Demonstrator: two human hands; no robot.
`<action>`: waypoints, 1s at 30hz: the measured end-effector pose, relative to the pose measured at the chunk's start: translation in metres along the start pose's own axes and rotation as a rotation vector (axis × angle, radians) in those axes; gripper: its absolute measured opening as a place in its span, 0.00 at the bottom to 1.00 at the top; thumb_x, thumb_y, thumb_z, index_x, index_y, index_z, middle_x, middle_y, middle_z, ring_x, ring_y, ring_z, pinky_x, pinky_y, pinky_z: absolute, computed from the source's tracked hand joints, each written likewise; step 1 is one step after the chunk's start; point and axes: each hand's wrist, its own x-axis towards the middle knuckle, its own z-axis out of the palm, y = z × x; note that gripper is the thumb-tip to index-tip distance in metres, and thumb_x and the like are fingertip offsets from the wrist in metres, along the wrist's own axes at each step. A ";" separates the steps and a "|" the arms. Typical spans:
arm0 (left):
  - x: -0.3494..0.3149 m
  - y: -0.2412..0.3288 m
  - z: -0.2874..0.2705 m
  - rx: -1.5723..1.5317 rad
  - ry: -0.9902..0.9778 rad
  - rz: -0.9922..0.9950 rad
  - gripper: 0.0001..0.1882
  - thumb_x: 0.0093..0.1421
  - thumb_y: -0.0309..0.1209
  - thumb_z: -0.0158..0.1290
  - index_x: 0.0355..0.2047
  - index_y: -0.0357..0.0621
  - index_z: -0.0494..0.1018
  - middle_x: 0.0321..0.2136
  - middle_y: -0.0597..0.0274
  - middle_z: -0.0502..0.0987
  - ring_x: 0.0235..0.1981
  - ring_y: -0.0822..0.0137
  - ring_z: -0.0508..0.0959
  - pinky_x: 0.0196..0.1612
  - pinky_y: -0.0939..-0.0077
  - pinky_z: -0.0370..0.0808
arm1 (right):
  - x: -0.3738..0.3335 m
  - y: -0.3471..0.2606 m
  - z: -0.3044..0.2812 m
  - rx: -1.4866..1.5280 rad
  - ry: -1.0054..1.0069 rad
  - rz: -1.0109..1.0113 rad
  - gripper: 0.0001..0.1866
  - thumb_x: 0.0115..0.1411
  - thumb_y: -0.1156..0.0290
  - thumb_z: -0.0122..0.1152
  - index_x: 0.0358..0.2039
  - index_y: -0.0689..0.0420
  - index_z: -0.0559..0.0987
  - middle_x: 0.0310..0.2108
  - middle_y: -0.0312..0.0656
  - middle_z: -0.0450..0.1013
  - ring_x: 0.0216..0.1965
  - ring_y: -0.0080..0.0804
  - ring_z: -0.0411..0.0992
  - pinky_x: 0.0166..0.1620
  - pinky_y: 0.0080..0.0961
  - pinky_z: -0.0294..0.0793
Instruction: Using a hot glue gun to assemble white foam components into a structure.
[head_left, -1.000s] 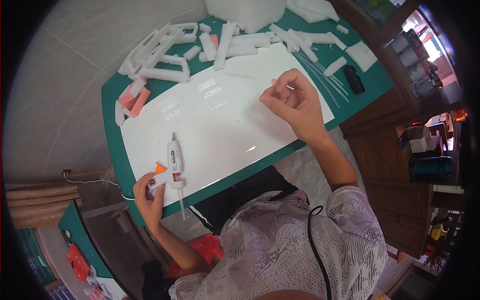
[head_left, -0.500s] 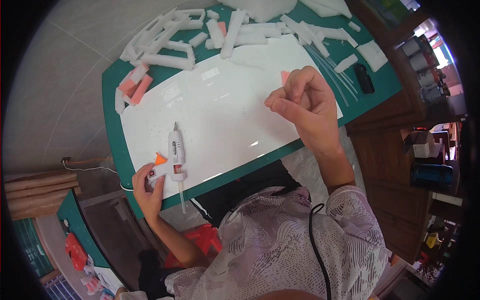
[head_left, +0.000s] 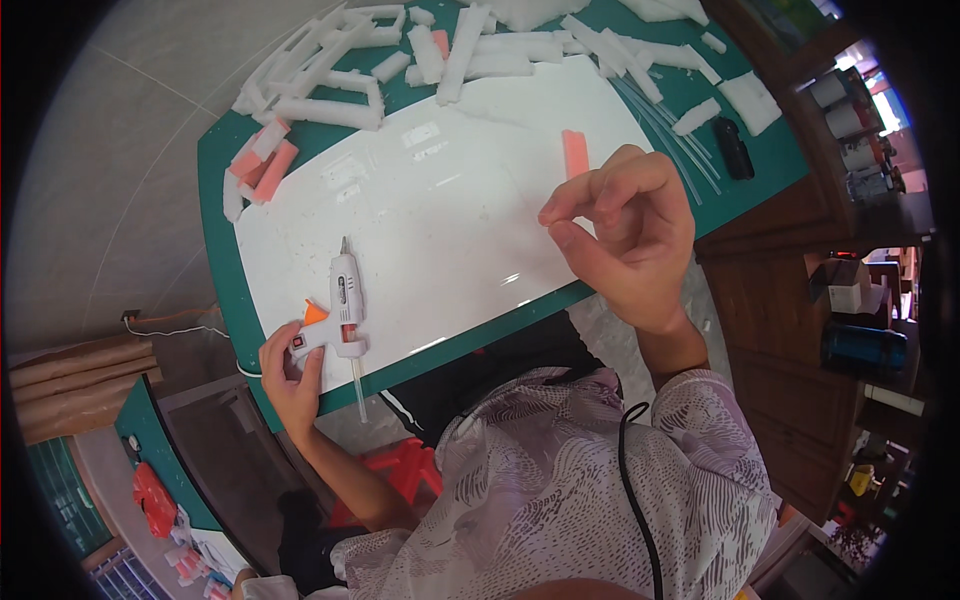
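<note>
A white hot glue gun (head_left: pixel 345 285) with an orange trigger is on the left part of the white board (head_left: pixel 450 230), its nozzle pointing away from me. My left hand (head_left: pixel 290 385) is closed round the end of its handle. A clear glue stick (head_left: pixel 359 390) sticks out of the gun's rear end. My right hand (head_left: pixel 635 240) is raised over the board's right side, thumb and fingertips pinched; whatever they hold is too small to make out. Just beyond it a pink foam strip (head_left: pixel 575 153) lies on the board.
White foam strips (head_left: pixel 330 110) crowd the far side of the green table (head_left: pixel 225 290). Pink foam blocks (head_left: pixel 265 160) lie at the far left. Several clear glue sticks (head_left: pixel 680 145) and a black object (head_left: pixel 732 148) lie at the right. Wooden cabinets (head_left: pixel 780 360) stand beyond the table's right end.
My right hand has shifted right and slightly nearer, uncovering more of the pink strip. My left hand stays on the glue gun's handle. The view has tilted slightly.
</note>
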 end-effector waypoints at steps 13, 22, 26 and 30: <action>0.000 0.000 -0.001 0.019 -0.008 -0.015 0.23 0.53 0.17 0.59 0.50 0.37 0.73 0.51 0.57 0.71 0.53 0.64 0.71 0.57 0.71 0.68 | 0.000 0.010 0.003 0.031 0.068 -0.023 0.20 0.48 0.93 0.61 0.37 0.59 0.66 0.33 0.39 0.66 0.37 0.26 0.77 0.40 0.16 0.69; 0.000 0.001 -0.002 0.011 -0.014 -0.029 0.23 0.52 0.16 0.59 0.50 0.36 0.73 0.51 0.56 0.71 0.54 0.63 0.71 0.58 0.71 0.67 | 0.000 0.019 0.002 0.013 0.079 -0.005 0.20 0.48 0.92 0.61 0.37 0.58 0.66 0.33 0.41 0.72 0.35 0.22 0.74 0.42 0.16 0.67; 0.002 0.002 0.000 0.027 -0.023 -0.014 0.23 0.52 0.16 0.59 0.50 0.36 0.73 0.51 0.56 0.71 0.54 0.63 0.71 0.58 0.71 0.68 | -0.001 0.024 -0.003 -0.157 0.077 -0.109 0.21 0.47 0.91 0.62 0.37 0.56 0.67 0.34 0.40 0.76 0.32 0.18 0.72 0.40 0.14 0.65; 0.004 0.000 0.002 0.007 -0.017 -0.020 0.23 0.52 0.16 0.59 0.50 0.36 0.73 0.51 0.56 0.72 0.54 0.63 0.71 0.57 0.71 0.68 | -0.003 0.025 -0.001 -0.276 0.103 -0.171 0.20 0.46 0.90 0.64 0.35 0.55 0.68 0.34 0.38 0.78 0.28 0.15 0.68 0.35 0.14 0.65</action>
